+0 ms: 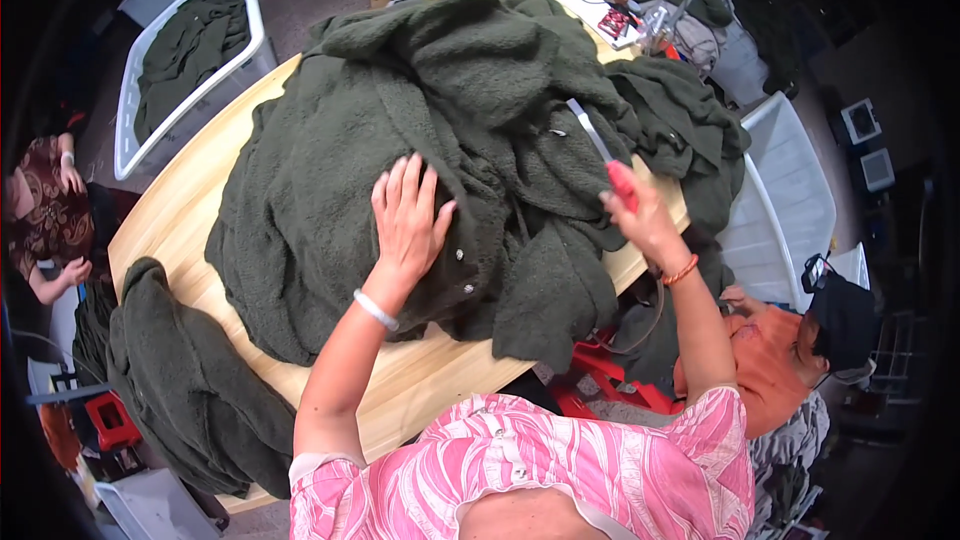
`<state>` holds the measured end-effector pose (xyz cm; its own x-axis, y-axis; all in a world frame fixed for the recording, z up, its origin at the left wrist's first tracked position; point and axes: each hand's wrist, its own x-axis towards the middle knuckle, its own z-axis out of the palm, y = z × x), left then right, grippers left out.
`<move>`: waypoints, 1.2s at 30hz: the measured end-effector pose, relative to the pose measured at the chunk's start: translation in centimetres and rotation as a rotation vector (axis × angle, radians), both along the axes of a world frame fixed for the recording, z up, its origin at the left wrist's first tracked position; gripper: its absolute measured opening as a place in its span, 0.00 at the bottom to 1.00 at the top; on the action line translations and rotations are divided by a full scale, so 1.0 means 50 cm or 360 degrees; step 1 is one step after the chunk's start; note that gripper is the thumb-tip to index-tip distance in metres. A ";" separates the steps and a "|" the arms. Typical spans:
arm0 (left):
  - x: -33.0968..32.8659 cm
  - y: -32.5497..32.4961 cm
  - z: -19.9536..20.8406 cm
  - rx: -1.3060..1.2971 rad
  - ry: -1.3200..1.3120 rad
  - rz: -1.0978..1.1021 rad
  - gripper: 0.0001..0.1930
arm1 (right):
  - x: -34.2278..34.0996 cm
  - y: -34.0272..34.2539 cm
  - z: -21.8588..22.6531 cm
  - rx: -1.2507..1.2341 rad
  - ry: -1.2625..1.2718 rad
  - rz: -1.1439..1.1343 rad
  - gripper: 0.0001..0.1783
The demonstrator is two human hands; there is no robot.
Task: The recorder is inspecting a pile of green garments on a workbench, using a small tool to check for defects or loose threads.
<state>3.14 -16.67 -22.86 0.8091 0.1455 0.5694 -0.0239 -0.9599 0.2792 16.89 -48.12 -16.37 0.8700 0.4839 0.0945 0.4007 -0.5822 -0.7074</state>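
Note:
A dark green fleece garment lies heaped over the middle of the wooden table, with small shiny buttons on its near side. My left hand rests flat on it, fingers stretched out and nothing in them. To the right, my right hand is closed around the red handle of a red-handled tool with a long flat metal blade. The blade points up and left, over the folds; whether it touches the cloth I cannot tell.
More green fleece lies at the table's lower left and right edge. A white bin of dark garments stands at upper left, another white bin at right. A person in orange is close on my right; others are around the table.

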 end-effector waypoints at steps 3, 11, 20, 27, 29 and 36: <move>0.077 -0.036 -0.007 0.0123 0.0106 -0.0176 0.36 | -0.075 -0.001 0.019 -0.0067 0.0095 0.0130 0.27; 0.084 -0.083 -0.096 0.0378 0.0426 -0.0347 0.32 | -0.142 0.028 0.067 -0.0547 0.0210 0.0460 0.26; 0.038 -0.055 -0.129 0.0221 0.0524 -0.0475 0.30 | -0.158 0.036 0.080 -0.1028 0.0420 0.0782 0.24; -0.110 -0.090 -0.150 0.0339 0.0703 -0.0627 0.35 | -0.222 0.013 0.056 -0.0931 0.0616 0.0914 0.23; -0.139 -0.090 -0.162 0.0321 0.0769 -0.0653 0.31 | -0.230 0.013 0.045 -0.0946 0.0533 0.0875 0.22; -0.126 -0.041 -0.111 -0.0300 0.0405 -0.0758 0.18 | -0.244 0.017 0.058 -0.0923 0.0569 0.0821 0.26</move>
